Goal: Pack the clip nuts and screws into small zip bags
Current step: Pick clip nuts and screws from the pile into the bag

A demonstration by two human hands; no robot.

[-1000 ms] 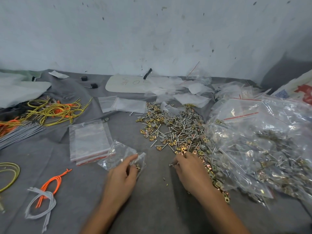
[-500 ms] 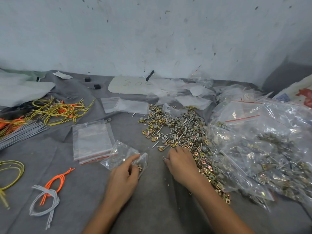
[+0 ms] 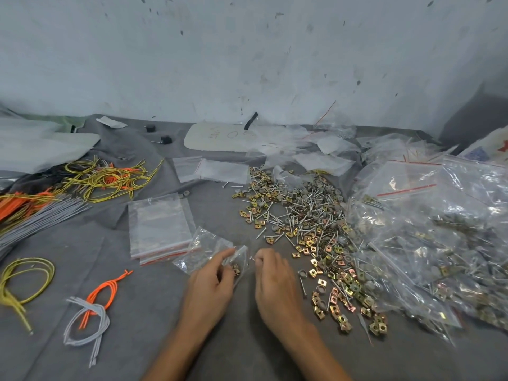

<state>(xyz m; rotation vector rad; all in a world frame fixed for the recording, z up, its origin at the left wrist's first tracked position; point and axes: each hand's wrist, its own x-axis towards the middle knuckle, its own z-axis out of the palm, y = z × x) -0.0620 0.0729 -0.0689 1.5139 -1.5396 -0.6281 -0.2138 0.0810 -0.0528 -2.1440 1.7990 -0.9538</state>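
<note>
Left hand [image 3: 211, 281] curled round small zip bag [image 3: 204, 247], mouth held open. Right hand [image 3: 275, 279] just beside at 3 o'clock, screw [image 3: 252, 258] pinched at fingertips. Risk: limp mouth collapsed, screw dropped onto surface [image 3: 154, 312]. Loose clip nuts and screws [image 3: 302, 224] heaped at 1 o'clock.

Two hands: the left hand [image 3: 211, 281] has one small bag [image 3: 206, 248] in its grip, the right hand [image 3: 275, 279] one screw [image 3: 251, 257]. Clip nuts [image 3: 338, 281] and screws [image 3: 302, 204] lie loose at the counter's middle, far too many to count. One stack of empty bags [image 3: 159, 224], number unclear. Filled bags [image 3: 439, 237] heaped along the right edge, uncountable. Two black knobs [image 3: 166, 139] and one white card [image 3: 220, 138] near the far edge. By the left edge: one orange cord bundle [image 3: 107, 290], one grey cord bundle [image 3: 97, 309], one yellow cord loop [image 3: 27, 260]
</note>
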